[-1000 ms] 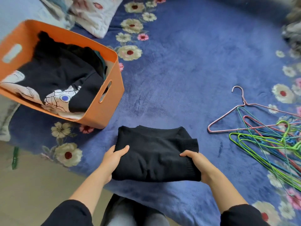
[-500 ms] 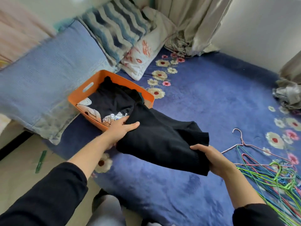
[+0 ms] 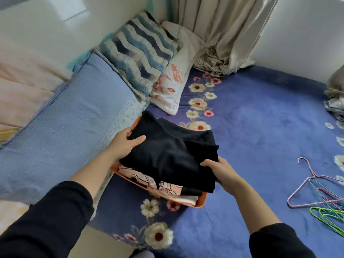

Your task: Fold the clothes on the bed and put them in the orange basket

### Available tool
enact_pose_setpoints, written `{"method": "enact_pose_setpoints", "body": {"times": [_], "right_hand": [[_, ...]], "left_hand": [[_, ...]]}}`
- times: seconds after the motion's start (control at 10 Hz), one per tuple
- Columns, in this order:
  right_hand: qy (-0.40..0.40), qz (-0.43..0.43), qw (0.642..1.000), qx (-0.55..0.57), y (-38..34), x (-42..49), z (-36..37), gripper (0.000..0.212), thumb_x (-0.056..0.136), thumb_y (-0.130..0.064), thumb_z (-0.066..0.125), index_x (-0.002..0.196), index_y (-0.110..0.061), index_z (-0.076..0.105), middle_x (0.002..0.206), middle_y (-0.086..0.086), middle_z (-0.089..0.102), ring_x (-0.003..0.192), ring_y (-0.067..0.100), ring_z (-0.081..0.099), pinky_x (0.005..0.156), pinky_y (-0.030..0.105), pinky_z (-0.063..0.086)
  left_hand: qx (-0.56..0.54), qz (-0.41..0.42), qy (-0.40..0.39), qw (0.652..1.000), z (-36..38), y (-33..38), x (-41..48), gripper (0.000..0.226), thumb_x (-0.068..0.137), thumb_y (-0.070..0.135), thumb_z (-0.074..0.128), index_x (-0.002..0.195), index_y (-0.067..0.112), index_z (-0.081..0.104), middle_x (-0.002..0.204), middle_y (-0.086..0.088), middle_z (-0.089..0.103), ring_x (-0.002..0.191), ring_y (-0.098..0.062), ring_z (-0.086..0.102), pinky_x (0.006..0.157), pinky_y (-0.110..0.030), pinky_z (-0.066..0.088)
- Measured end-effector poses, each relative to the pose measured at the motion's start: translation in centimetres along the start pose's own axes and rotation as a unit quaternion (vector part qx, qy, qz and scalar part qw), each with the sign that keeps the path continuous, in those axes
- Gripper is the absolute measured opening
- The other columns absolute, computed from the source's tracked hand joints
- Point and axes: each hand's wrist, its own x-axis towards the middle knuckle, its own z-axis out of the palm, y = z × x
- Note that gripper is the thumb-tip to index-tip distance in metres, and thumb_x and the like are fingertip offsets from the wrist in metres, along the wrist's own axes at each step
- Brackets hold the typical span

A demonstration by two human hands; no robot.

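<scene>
A folded black sweater (image 3: 173, 155) hangs over the orange basket (image 3: 202, 201), covering most of it. My left hand (image 3: 123, 144) grips the sweater's left edge, thumb on top. At the sweater's near right corner my right hand (image 3: 222, 171) grips it, fingers curled over the fabric. Only the basket's near rim and a bit of its far rim show. Inside it lies folded clothing with a white and pink print (image 3: 147, 180) and black cloth.
The basket stands on a blue floral bedspread (image 3: 260, 127). Pillows (image 3: 137, 53) and a light blue blanket (image 3: 61, 123) lie to the left and behind. Several coloured wire hangers (image 3: 320, 200) lie at the right. Crumpled grey cloth (image 3: 335, 101) sits at the far right edge.
Both hands lifted the folded black sweater off the bedspread and carried it left, over the orange basket. The view swung left and up with it.
</scene>
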Motion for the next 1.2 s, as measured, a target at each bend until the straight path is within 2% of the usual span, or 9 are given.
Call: {"method": "enact_pose_setpoints", "body": {"times": [0.1, 0.2, 0.3, 0.4, 0.5, 0.7, 0.9, 1.0, 1.2], "right_hand": [[0.075, 0.001, 0.995, -0.072, 0.8, 1.7, 2.8, 0.029, 0.087, -0.015, 0.06, 0.115, -0.023, 0.057, 0.1, -0.004, 0.066, 0.087, 0.012, 0.064, 0.065, 0.023, 0.048], [0.164, 0.005, 0.93, -0.329, 3.0, 2.8, 4.8, 0.052, 0.082, -0.017, 0.058, 0.131, -0.017, 0.041, 0.111, 0.003, 0.053, 0.094, 0.022, 0.054, 0.069, 0.032, 0.047], [0.181, -0.083, 0.858, -0.474, 3.4, 3.7, 6.8, 0.069, 0.085, -0.028, 0.057, 0.147, -0.02, 0.027, 0.142, 0.008, 0.034, 0.129, 0.027, 0.036, 0.101, 0.039, 0.042], [0.083, -0.109, 0.795, -0.591, 3.2, 4.5, 8.2, 0.081, 0.091, -0.046, 0.051, 0.154, -0.031, 0.004, 0.162, 0.005, -0.007, 0.149, 0.027, -0.009, 0.119, 0.044, 0.009], [-0.015, -0.018, 0.796, -0.604, 4.8, 5.5, 8.7, 0.077, 0.095, -0.056, 0.038, 0.152, -0.036, -0.01, 0.16, 0.002, -0.02, 0.146, 0.024, -0.023, 0.118, 0.047, 0.002], [-0.017, 0.034, 0.783, -0.62, 7.2, 6.9, 10.2, 0.071, 0.099, -0.054, 0.024, 0.149, -0.032, -0.021, 0.157, 0.004, -0.029, 0.143, 0.027, -0.03, 0.119, 0.05, 0.005], [-0.029, 0.035, 0.787, -0.615, 6.2, 7.3, 10.2, 0.072, 0.099, -0.051, 0.03, 0.151, -0.031, -0.016, 0.158, 0.004, -0.027, 0.143, 0.027, -0.029, 0.117, 0.054, 0.005], [-0.04, 0.016, 0.803, -0.595, 5.3, 5.9, 9.3, 0.07, 0.099, -0.044, 0.037, 0.154, -0.031, -0.005, 0.161, 0.001, -0.017, 0.146, 0.024, -0.022, 0.117, 0.052, 0.005], [0.009, 0.034, 0.902, -0.43, 2.4, 2.4, 7.1, 0.06, 0.098, -0.036, 0.043, 0.152, -0.017, 0.027, 0.16, 0.003, 0.02, 0.147, 0.021, 0.019, 0.117, 0.04, 0.024]], "left_hand": [[0.082, -0.042, 0.012, 0.996, -1.8, -2.4, 3.1, 0.059, 0.082, 0.037, 0.073, 0.136, 0.021, 0.052, 0.123, -0.003, 0.063, 0.113, -0.019, 0.06, 0.098, -0.034, 0.047], [0.34, -0.051, -0.01, 0.939, -0.8, -5.5, 3.7, 0.079, 0.089, 0.047, 0.06, 0.153, 0.027, 0.018, 0.149, -0.014, 0.028, 0.139, -0.031, 0.027, 0.115, -0.043, 0.026], [0.485, 0.055, -0.057, 0.871, 1.2, -7.1, 3.1, 0.069, 0.097, 0.053, 0.037, 0.153, 0.037, 0.0, 0.16, -0.008, -0.012, 0.147, -0.028, -0.012, 0.118, -0.049, 0.004], [0.539, 0.054, -0.125, 0.831, 2.5, -8.5, 2.7, 0.065, 0.098, 0.06, 0.02, 0.152, 0.038, -0.008, 0.158, -0.007, -0.024, 0.144, -0.029, -0.026, 0.115, -0.054, -0.007], [0.561, 0.021, -0.154, 0.813, 3.1, -9.7, 2.9, 0.067, 0.097, 0.062, 0.015, 0.151, 0.036, -0.012, 0.157, -0.011, -0.028, 0.142, -0.033, -0.029, 0.114, -0.057, -0.007], [0.579, 0.008, -0.181, 0.795, 3.4, -11.0, 4.1, 0.067, 0.097, 0.062, 0.013, 0.149, 0.036, -0.02, 0.154, -0.012, -0.032, 0.141, -0.033, -0.031, 0.116, -0.055, -0.007], [0.61, -0.029, -0.203, 0.765, 4.1, -10.1, 5.2, 0.067, 0.098, 0.06, 0.013, 0.148, 0.033, -0.021, 0.155, -0.014, -0.03, 0.142, -0.034, -0.028, 0.115, -0.054, -0.008], [0.631, -0.03, -0.2, 0.749, 4.3, -9.5, 4.3, 0.065, 0.1, 0.054, 0.013, 0.149, 0.028, -0.02, 0.156, -0.015, -0.027, 0.143, -0.033, -0.026, 0.115, -0.054, -0.008], [0.587, -0.05, -0.204, 0.782, 6.6, -7.3, 0.4, 0.063, 0.103, 0.037, 0.021, 0.154, 0.014, -0.008, 0.159, -0.018, -0.016, 0.146, -0.031, -0.018, 0.119, -0.047, -0.004]]}}
